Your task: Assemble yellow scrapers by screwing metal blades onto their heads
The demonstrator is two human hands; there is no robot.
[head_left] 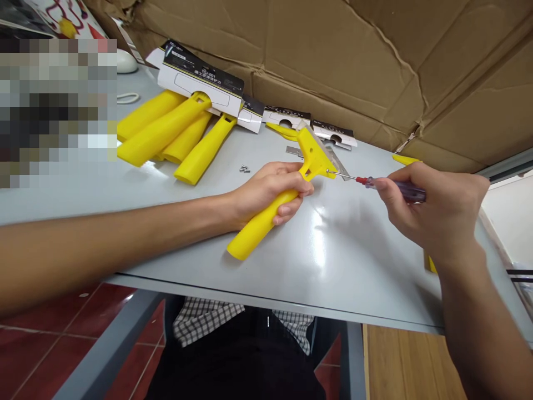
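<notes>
My left hand (278,191) is wrapped around the handle of a yellow scraper (258,225), whose head points up and away from me. A metal blade lies along the far edge of that head. In my right hand (437,205) is a screwdriver (406,190) with a dark translucent handle and a red collar. Its thin shaft reaches left to a small screw at the right corner of the scraper head, and the tip appears to touch it. Several small screws (244,169) lie on the table left of my left hand.
Several yellow scrapers (204,153) with black-and-white cards (200,78) are piled at the back left. More cards (333,132) and a loose blade (293,150) lie behind the held scraper. Cardboard (325,55) walls the back of the grey table (291,278). A white mouse (125,61) sits far left.
</notes>
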